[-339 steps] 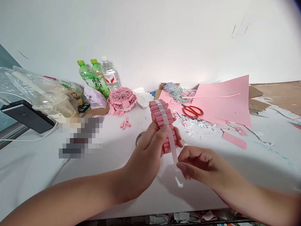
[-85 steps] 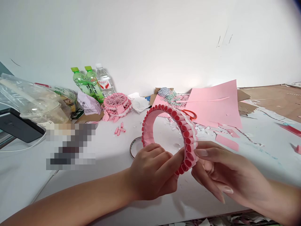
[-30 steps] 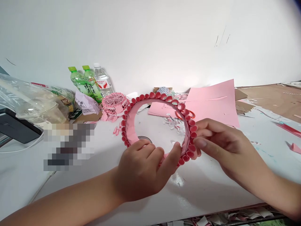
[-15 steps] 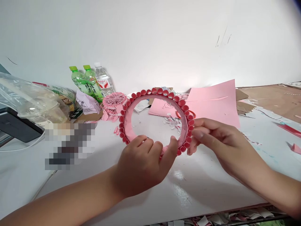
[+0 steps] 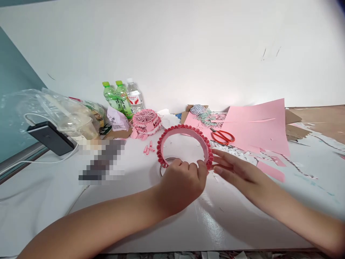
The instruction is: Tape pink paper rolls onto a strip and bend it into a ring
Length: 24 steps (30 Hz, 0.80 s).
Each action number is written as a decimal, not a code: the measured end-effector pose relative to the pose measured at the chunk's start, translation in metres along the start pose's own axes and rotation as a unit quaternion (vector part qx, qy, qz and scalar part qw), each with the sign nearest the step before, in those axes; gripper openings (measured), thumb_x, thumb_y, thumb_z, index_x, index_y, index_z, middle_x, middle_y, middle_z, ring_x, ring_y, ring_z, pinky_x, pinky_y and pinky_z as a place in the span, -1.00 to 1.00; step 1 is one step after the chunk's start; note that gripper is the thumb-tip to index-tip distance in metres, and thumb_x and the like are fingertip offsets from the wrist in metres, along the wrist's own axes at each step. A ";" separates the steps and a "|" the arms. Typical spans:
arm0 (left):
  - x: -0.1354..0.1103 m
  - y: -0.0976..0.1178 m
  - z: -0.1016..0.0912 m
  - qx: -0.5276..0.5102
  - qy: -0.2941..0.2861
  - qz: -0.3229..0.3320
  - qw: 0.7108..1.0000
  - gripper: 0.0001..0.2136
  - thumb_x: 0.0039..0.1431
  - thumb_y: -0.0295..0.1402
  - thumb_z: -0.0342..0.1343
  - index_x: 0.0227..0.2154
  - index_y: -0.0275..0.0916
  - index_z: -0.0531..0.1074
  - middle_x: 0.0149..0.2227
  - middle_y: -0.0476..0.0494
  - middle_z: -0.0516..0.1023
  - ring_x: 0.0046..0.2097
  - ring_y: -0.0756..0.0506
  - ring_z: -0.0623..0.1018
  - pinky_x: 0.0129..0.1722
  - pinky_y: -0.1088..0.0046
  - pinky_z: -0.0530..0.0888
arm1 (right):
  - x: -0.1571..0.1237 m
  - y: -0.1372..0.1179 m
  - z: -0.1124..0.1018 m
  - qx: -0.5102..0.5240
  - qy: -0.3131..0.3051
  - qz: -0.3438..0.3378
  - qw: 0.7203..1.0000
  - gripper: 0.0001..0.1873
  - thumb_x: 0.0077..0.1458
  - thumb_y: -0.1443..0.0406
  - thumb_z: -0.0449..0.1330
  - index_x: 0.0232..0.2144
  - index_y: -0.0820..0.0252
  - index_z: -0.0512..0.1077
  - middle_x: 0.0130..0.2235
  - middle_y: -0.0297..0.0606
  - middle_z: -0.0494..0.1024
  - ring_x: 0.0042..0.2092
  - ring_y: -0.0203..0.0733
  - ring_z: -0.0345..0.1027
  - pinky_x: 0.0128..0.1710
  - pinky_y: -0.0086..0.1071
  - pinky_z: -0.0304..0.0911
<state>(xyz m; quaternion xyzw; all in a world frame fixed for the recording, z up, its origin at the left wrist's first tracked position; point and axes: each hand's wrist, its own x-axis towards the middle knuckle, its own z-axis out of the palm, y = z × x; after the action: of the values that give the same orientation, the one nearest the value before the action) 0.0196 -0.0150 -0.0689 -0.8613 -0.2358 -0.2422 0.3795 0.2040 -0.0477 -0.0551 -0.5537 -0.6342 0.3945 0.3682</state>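
On the far left of my feed, a black power bank (image 5: 50,137) lies with its white cable against a crumpled plastic bag (image 5: 67,115). Next come two green-capped tea bottles (image 5: 115,97) and a water bottle (image 5: 134,95), then a pink paper rosette (image 5: 145,122) wrapped in striped twine, with small pink paper rolls (image 5: 148,148) on the white worktop (image 5: 229,230) in front of it.

At centre, my left grip (image 5: 180,187) is curled closed over the lower edge of the pink paper hoop (image 5: 183,130), whose rim is lined with red-tipped rolls. The hoop stands tilted above a roll of tape (image 5: 165,166) (mostly hidden from my angle). My right grip (image 5: 237,169) is open, its fingers (image 5: 219,162) spread and just beside the hoop, holding nothing.

Further right lie red-handled scissors (image 5: 222,136), white paper shreds (image 5: 229,149) and large pink card sheets (image 5: 256,126).
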 end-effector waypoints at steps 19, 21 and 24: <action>-0.057 -0.003 -0.071 -0.130 0.009 0.045 0.990 -0.83 0.18 -0.42 0.05 -0.22 -0.33 0.50 -0.18 -0.17 0.58 -0.04 -0.21 0.51 0.05 0.17 0.38 | 0.035 0.025 -0.002 0.051 0.027 0.071 0.996 -0.60 0.16 0.05 0.00 -0.19 0.12 0.51 -0.41 -0.22 0.62 -0.34 -0.05 0.46 -0.30 -0.22 0.33; -0.075 -0.019 -0.082 -0.088 -0.032 0.025 0.995 -0.82 0.18 -0.45 0.01 -0.21 -0.32 0.47 -0.19 -0.18 0.58 -0.06 -0.23 0.51 0.02 0.14 0.39 | 0.038 0.025 -0.005 0.024 0.039 0.059 0.997 -0.59 0.17 0.04 -0.01 -0.18 0.12 0.49 -0.42 -0.23 0.60 -0.39 -0.06 0.40 -0.36 -0.23 0.28; -0.110 -0.053 -0.083 0.020 -0.132 -0.099 0.986 -0.86 0.16 -0.49 0.00 -0.30 -0.38 0.45 -0.30 -0.26 0.57 -0.18 -0.24 0.54 -0.11 0.16 0.46 | 0.039 0.024 -0.006 -0.005 0.047 0.044 0.998 -0.56 0.17 -0.01 -0.04 -0.18 0.13 0.46 -0.43 -0.21 0.58 -0.42 -0.06 0.34 -0.40 -0.22 0.22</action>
<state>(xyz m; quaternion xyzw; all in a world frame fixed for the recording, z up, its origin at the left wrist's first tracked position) -0.1157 -0.0714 -0.0564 -0.8503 -0.3728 -0.1576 0.3363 0.2150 -0.0063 -0.0728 -0.6010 -0.5929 0.3810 0.3769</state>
